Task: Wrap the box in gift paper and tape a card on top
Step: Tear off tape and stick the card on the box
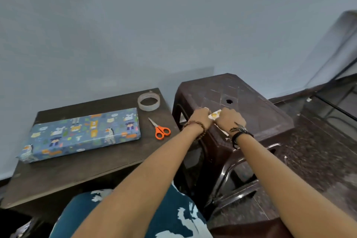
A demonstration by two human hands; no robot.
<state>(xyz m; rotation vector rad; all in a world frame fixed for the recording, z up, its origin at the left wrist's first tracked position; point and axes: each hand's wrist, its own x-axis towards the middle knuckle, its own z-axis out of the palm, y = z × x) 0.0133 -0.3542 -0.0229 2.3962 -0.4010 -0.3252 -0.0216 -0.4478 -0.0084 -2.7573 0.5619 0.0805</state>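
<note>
**Blue-wrapped box waits for its card**

Blue paper already covers the box (81,133) on the table (58,176). Over the stool (251,106), left hand (201,118) and right hand (230,120) pinch the card (214,115); best carry it flat, then centre before taping.

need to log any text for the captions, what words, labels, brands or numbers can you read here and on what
None can be read.
Wrapped box: the paper shows cartoon animals and small orange patches that may be lettering, too blurred to read.
Card held by both hands on the stool: only a yellow picture shows, no legible words.
Tape roll and scissors: no visible label.
</note>
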